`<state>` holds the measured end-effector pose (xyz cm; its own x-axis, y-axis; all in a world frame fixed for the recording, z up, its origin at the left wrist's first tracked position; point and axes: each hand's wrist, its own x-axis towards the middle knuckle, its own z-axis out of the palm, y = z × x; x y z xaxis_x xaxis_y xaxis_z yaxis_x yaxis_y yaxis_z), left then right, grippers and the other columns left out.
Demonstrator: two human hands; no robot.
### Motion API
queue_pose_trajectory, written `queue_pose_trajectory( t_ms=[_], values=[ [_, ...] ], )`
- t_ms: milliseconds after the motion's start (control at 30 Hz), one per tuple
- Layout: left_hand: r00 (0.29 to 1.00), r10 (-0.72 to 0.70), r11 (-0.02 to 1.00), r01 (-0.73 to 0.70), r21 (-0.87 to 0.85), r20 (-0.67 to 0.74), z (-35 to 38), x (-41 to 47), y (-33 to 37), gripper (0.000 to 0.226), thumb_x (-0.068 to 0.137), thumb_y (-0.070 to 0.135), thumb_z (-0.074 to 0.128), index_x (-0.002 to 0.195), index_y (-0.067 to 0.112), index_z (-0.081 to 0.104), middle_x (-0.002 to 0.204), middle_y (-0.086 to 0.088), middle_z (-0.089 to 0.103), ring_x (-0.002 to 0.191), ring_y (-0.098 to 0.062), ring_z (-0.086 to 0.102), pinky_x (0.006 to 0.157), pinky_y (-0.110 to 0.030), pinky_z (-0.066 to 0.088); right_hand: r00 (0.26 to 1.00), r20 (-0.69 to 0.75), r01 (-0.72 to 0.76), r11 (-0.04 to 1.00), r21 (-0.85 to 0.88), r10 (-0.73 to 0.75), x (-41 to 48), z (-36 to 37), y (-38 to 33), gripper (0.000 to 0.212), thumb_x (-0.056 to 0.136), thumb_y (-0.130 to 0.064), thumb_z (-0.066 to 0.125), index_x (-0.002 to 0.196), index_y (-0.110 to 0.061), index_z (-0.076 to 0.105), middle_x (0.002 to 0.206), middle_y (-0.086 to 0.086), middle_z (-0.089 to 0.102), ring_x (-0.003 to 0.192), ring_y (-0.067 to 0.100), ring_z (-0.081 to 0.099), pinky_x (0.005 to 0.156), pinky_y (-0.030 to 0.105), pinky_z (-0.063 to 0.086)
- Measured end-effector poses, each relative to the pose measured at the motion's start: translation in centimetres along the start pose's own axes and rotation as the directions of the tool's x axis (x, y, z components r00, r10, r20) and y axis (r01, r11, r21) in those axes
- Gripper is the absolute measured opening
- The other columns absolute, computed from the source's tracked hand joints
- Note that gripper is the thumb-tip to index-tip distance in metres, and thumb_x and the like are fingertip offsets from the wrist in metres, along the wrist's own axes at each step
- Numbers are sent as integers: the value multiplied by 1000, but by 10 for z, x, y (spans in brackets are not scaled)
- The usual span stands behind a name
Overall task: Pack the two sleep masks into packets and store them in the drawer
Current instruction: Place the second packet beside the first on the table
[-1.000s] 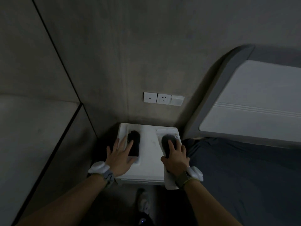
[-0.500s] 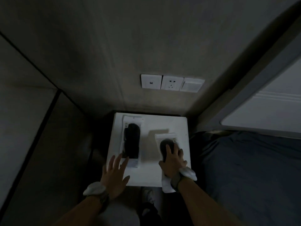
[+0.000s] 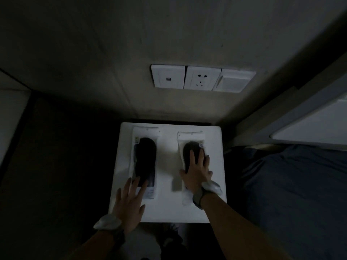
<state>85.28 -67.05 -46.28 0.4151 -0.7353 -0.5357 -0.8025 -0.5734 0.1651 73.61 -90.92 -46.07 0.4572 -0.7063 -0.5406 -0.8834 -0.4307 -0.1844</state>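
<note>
At the near edge of the white bedside surface, the left hand lay flat with fingers spread, tips touching the near end of the left packet and gripping nothing, while the right hand pressed open-palmed on the right packet, holding nothing. Both dark sleep masks appeared already bagged, toward the far edge; judged outstanding: stowing them, no drawer being visible. The packets' printing was illegible.

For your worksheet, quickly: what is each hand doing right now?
Left hand: open, fingers spread, fingertips at the left packet.
Right hand: open, flat on the right packet.
</note>
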Motion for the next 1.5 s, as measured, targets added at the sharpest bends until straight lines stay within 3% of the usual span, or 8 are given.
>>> queue_pose_trajectory(
  t_ms=[100,300,567,733,933,1200,1367,1500],
  values=[
    [1000,24,1000,-24,-10,-13,5,2,0,109,61,38,84,152,25,25,156,-11,26,139,-38,27,93,-60,48,998,-38,48,999,9,-48,0,8,8,90,89,-64,49,157,-32,0,166,7,-8,151,38,-4,109,58,33],
    [999,26,995,-29,-96,-33,9,0,-6,121,64,58,79,156,28,6,163,-11,9,146,-39,16,102,-63,39,958,-256,161,982,100,-131,-33,36,40,81,87,-59,51,155,-23,26,162,13,25,148,40,24,107,58,39],
    [973,-228,943,232,-237,45,29,-4,-27,151,52,84,67,148,16,-27,160,-5,-21,148,-25,-15,116,-61,9,959,-255,140,989,42,-125,-74,83,103,115,75,-78,57,152,2,25,159,20,27,148,34,27,114,57,30],
    [973,-226,909,230,-347,52,41,3,-25,150,40,92,43,146,9,-24,153,-3,-32,142,-18,-30,118,-48,-12,970,-183,142,983,-120,-163,-71,96,112,125,68,-85,52,151,5,26,162,22,15,152,34,14,119,56,21],
    [962,-272,887,255,-384,10,57,7,-25,150,37,89,45,150,12,-17,155,2,-30,139,-8,-37,111,-38,-26,941,-284,152,979,-139,-186,-65,108,117,126,66,-86,55,149,6,30,160,23,21,151,34,17,121,54,17],
    [967,-251,901,223,-372,-29,57,5,-23,150,38,91,43,149,12,-21,153,1,-34,141,-15,-34,111,-39,-23,949,-265,117,973,-201,-169,-65,111,117,128,66,-89,49,149,6,30,161,24,21,151,33,17,120,54,17],
    [962,-255,920,211,-332,-96,59,4,-22,148,54,72,78,152,9,-14,158,-5,-26,143,-19,-28,118,-49,-9,941,-287,120,969,-217,-181,-64,112,116,127,65,-90,46,147,7,33,159,25,25,149,35,24,118,55,23],
    [962,-244,925,193,-327,-125,64,5,-24,144,58,70,77,152,9,-15,158,-6,-27,144,-21,-28,117,-50,-11,936,-302,111,967,-231,-180,-65,115,118,126,67,-89,40,148,7,31,159,24,25,149,35,23,118,55,22]
  ],
)
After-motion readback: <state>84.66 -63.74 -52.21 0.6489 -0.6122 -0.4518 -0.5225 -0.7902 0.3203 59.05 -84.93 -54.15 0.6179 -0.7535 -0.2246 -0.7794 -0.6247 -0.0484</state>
